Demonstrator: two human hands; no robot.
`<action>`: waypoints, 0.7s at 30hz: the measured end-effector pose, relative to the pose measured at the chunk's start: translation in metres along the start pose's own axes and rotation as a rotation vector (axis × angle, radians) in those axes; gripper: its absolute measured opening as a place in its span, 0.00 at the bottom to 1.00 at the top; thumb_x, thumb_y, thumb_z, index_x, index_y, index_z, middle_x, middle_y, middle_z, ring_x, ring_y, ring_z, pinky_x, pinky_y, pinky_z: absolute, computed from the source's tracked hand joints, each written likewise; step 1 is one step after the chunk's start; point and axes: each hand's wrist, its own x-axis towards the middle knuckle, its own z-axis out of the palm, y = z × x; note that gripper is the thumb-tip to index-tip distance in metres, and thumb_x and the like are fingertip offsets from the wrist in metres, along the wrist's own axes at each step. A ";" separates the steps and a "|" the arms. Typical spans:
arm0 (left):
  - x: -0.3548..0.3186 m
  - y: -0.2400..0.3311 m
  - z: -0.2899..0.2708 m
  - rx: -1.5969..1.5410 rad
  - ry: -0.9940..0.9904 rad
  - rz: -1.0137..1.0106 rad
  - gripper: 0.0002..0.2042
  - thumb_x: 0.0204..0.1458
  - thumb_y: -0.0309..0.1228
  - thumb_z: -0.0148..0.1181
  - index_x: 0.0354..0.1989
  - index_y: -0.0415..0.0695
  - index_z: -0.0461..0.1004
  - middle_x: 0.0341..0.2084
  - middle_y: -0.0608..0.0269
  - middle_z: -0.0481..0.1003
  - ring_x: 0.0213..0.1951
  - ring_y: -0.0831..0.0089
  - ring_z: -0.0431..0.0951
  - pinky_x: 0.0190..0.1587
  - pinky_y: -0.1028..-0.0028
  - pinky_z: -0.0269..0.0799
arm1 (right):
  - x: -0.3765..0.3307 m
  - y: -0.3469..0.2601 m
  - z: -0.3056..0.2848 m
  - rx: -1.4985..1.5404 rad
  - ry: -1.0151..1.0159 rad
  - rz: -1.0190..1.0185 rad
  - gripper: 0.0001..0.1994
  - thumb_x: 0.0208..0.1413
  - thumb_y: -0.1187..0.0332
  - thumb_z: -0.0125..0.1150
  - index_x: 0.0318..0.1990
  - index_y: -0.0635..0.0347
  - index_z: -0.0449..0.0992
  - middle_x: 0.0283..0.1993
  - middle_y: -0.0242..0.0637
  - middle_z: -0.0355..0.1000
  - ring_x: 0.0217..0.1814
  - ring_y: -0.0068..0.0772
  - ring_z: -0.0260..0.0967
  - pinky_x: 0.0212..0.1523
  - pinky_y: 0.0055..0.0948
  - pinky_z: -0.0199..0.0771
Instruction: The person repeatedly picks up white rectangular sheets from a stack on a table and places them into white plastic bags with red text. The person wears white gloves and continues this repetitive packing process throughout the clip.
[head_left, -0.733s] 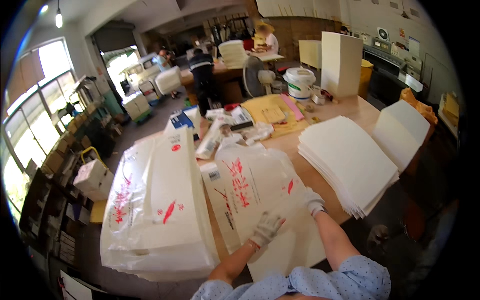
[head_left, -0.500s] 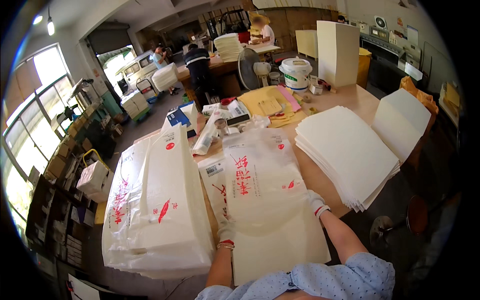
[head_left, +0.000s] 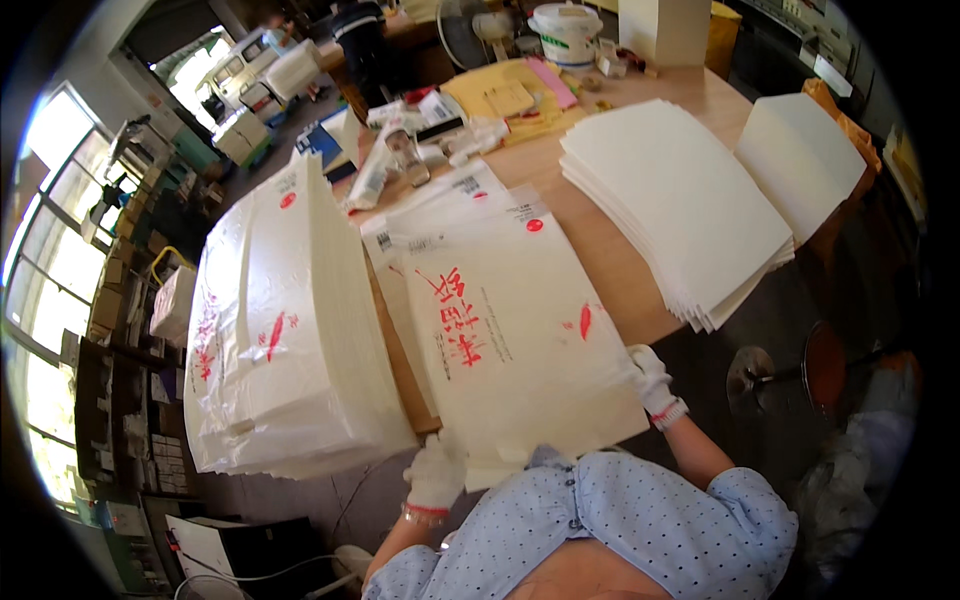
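Head view, one frame. The person wears white work gloves on both hands and a blue dotted shirt.

The left hand [head_left: 437,472] grips the near-left corner of a white plastic bag [head_left: 510,330] with red printing; the fingers are closed on the bag's edge, just in front of the person's chest. The right hand [head_left: 652,380] is clamped on the bag's near-right edge, fingers curled around it. The two hands are well apart, with the near end of the bag spanning between them.

The bag lies flat on a wooden table [head_left: 610,265], stretching away from both hands. It rests on top of further similar printed bags, whose edges show at its far end and left side. Whether the hands hold one bag or several layers cannot be told.

Left of the left hand sits a tall stack of filled bags [head_left: 280,330], white with red marks, just beside the flat bag. Beyond the right hand and to its right lies a thick stack of white sheets [head_left: 680,200], with a second, smaller white pile [head_left: 800,160] further right.

Past the far end of the bag: loose packets and small items, yellow envelopes [head_left: 510,95] and a white bucket [head_left: 567,30]. A round stool [head_left: 825,365] stands right of the right hand, below table level.
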 end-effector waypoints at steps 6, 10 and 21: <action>-0.052 -0.015 0.062 -0.488 -0.172 -0.002 0.15 0.49 0.37 0.50 0.43 0.43 0.69 0.42 0.48 0.71 0.46 0.51 0.72 0.42 0.53 0.66 | -0.112 -0.012 -0.058 -0.164 -0.221 0.263 0.11 0.46 0.66 0.59 0.19 0.60 0.67 0.21 0.43 0.65 0.21 0.35 0.61 0.23 0.33 0.63; 0.018 -0.009 0.163 -0.946 0.230 -0.011 0.10 0.50 0.33 0.50 0.34 0.38 0.69 0.24 0.47 0.71 0.28 0.53 0.72 0.32 0.64 0.66 | -0.057 0.062 -0.005 -0.307 0.093 -0.015 0.10 0.48 0.64 0.56 0.21 0.57 0.65 0.22 0.45 0.63 0.22 0.48 0.61 0.23 0.39 0.61; 0.047 0.007 0.028 -0.860 0.572 0.549 0.04 0.38 0.19 0.50 0.20 0.41 0.61 0.20 0.57 0.67 0.24 0.63 0.69 0.29 0.68 0.65 | -0.039 0.038 -0.017 0.707 -0.160 0.728 0.21 0.52 0.61 0.60 0.51 0.61 0.66 0.43 0.36 0.69 0.41 0.28 0.67 0.39 0.30 0.70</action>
